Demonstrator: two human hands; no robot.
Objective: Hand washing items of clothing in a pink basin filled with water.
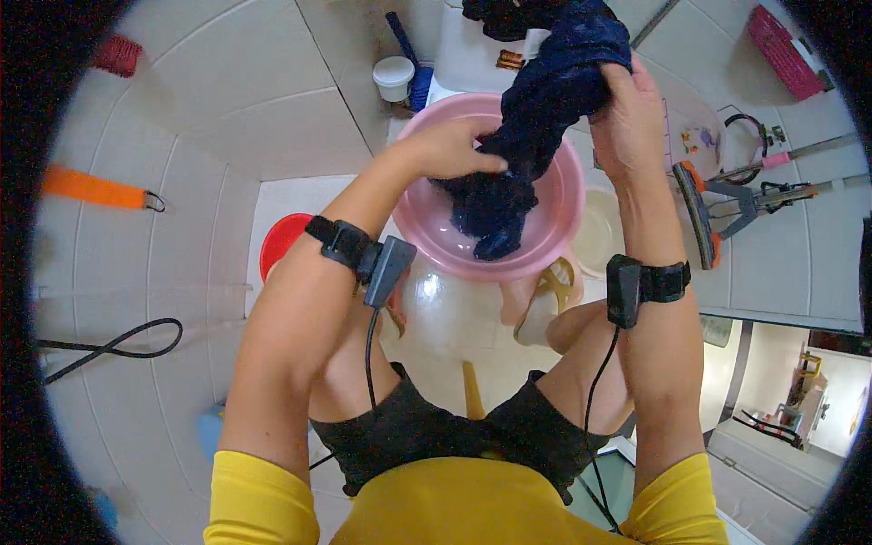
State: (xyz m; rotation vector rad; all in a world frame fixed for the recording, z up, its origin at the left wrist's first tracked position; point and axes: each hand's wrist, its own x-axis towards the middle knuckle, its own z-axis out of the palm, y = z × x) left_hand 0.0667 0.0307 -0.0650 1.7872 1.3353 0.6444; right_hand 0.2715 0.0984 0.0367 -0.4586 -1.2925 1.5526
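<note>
A wet navy garment (545, 102) stretches from inside a pink plastic basin (565, 225) up past its far rim. My right hand (630, 112) grips its upper part, fingers partly hidden behind the cloth. Over the basin's left side, my left hand (463, 150) is on the lower part, with the thumb apart; the cloth hides some fingers, so its hold cannot be told. The garment's lower end lies in the basin, where a little shine like water shows. More dark cloth (501, 17) lies on a white surface beyond.
A red basin (283, 238) stands at left, a pale basin (596, 235) at right. A white lidded tub (394, 78) and blue brush (421, 85) are behind. A sponge mop (698, 214) leans at right. Tiled walls are close on both sides. Cables run from my wrist devices.
</note>
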